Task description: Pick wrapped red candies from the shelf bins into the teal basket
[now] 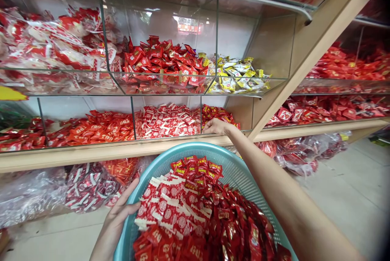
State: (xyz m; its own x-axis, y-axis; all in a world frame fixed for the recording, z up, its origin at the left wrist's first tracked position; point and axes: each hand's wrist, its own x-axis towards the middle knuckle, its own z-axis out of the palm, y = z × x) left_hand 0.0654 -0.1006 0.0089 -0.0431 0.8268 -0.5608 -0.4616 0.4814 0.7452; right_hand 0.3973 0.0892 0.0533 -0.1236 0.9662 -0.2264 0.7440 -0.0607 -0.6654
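Note:
A turquoise mesh basket [195, 146] is in front of me, holding wrapped candies in several groups. White-and-red candy packets [170, 208] lie at its left, small red packets with yellow print [198, 167] at the top, and shiny dark red candies [231, 228] at the right. My left hand [117, 216] is closed around the basket's left rim, thumb on the inside. My right hand [217, 126] reaches to the lower shelf's front edge, beside a bin of red-and-yellow candies [217, 113]. Its fingers are loosely stretched, with nothing visible in them.
Clear dividers split the shelves into bins. Left of my right hand lie red-and-white candies [169, 121] and orange-red candies [100, 129]. Above are red packets [164, 62] and yellow-and-white packets [237, 72]. A slanting wooden post [310, 54] stands right; plastic bags [91, 188] sit below.

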